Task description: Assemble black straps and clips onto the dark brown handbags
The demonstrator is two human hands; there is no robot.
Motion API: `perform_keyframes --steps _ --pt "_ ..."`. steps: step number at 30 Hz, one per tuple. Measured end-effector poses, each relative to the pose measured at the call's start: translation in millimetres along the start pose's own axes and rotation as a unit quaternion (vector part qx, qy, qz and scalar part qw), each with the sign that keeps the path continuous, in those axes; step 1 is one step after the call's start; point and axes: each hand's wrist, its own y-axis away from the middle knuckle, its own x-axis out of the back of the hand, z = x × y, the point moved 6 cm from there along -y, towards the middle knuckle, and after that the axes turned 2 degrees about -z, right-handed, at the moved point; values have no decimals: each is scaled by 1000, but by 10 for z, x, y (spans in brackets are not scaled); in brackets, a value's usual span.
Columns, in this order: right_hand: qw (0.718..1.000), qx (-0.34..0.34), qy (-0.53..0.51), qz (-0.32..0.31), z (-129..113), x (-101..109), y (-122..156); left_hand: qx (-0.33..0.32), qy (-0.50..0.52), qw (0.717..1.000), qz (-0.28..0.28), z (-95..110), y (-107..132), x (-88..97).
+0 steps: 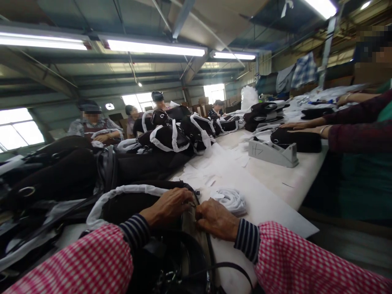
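A black handbag point(131, 208) lies in front of me, with a handle wrapped in white padding point(122, 190) arching over it. My left hand point(170, 208) is closed, its fingers pinching the bag's upper right edge, where a small metal piece shows. Just to the right, my right hand point(216, 218) is also closed, with curled fingers gripping the same edge. The exact parts between the fingertips are partly hidden. Below both hands, a thin black strap point(234, 264) and metal fittings hang at the bag's near side.
A white coil point(228, 201) sits on white sheeting point(260, 204) beyond my right hand. Past it stands a grey tape dispenser point(272, 153). Black bags point(168, 136) are heaped left and ahead. At right, a co-worker's hands point(309, 127) rest on a black bag; other people work behind.
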Motion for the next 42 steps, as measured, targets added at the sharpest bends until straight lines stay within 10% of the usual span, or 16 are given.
perform_keyframes --steps 14,27,42 --pt "990 -34 -133 -35 -22 124 0 -74 -77 994 10 20 102 -306" --pt "994 -88 -11 -56 -111 187 -346 37 2 995 97 -181 78 59" --pt "977 -145 -51 -151 32 61 -669 154 154 973 74 -397 85 87"
